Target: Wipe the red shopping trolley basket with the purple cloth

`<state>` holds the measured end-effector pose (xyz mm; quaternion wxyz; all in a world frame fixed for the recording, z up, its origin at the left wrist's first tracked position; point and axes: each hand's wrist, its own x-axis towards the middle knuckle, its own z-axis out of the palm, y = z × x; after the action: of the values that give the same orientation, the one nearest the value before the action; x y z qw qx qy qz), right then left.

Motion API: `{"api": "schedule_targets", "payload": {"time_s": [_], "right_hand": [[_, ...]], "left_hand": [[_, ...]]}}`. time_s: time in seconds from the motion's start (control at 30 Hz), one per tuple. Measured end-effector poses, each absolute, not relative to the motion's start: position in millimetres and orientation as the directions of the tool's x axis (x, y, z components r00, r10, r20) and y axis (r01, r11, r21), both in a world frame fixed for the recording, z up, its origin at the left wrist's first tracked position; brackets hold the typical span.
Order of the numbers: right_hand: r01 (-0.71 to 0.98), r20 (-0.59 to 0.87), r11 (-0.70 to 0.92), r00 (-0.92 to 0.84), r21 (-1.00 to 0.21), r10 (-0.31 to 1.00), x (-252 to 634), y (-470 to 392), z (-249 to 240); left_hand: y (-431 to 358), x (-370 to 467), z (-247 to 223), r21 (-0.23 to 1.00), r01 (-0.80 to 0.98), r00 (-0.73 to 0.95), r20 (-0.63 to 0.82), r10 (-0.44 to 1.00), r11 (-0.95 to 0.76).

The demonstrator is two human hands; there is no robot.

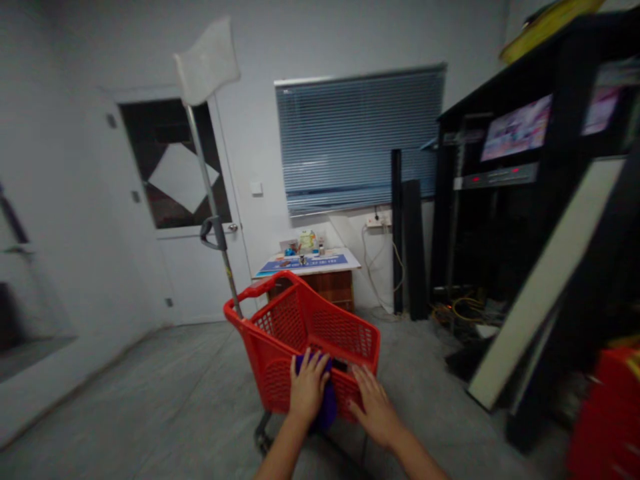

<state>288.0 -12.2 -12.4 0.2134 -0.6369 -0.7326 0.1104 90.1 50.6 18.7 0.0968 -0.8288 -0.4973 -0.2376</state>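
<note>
A red plastic shopping cart (270,343) with perforated walls stands before me. On its near rim, my left hand (306,387) presses a purple cloth (327,408), its fingers bent over the edge. The cloth hangs down the outside of the wall. Farther right, my right hand (374,405) rests against the same side with fingers stretched out and nothing in them. A dark item inside the basket, between my hands, is too small to make out. Rising from the cart's handle end is a metal pole with a grey grip (214,233) and a white flag (209,61).
Behind the cart is a small table (345,267) bearing a blue printed board and small items. A white door (205,280) is at the left. To the right are a black rack (563,107) with screens, leaning panels (545,287), loose cables and red drawers (603,413).
</note>
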Motion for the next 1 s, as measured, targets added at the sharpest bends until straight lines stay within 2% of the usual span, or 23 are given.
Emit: {"api": "schedule_targets", "payload": {"time_s": [0.17,0.4,0.53,0.77,0.9,1.0], "right_hand": [[0.872,0.197,0.207,-0.131,-0.443,0.972,281,-11,-13],[0.867,0.225,0.22,-0.129,-0.447,0.966,278,-9,-19],[0.87,0.225,0.219,-0.128,-0.442,0.966,277,-9,-19],[0.865,0.228,0.217,-0.123,-0.452,0.966,276,-8,-21],[0.866,0.23,0.213,-0.117,-0.453,0.966,278,-7,-23],[0.863,0.241,0.228,-0.128,-0.451,0.962,279,-8,-23]], "left_hand": [[45,94,17,0.01,0.825,0.489,0.488,0.723,-0.566],[42,98,15,0.091,0.853,0.415,0.479,0.774,-0.514],[40,98,18,0.069,0.811,0.496,0.447,0.744,-0.581],[41,98,16,0.092,0.87,0.389,0.478,0.788,-0.485],[37,102,16,0.06,0.829,0.473,0.457,0.753,-0.557],[38,97,22,0.083,0.832,0.457,0.457,0.763,-0.548]]}}
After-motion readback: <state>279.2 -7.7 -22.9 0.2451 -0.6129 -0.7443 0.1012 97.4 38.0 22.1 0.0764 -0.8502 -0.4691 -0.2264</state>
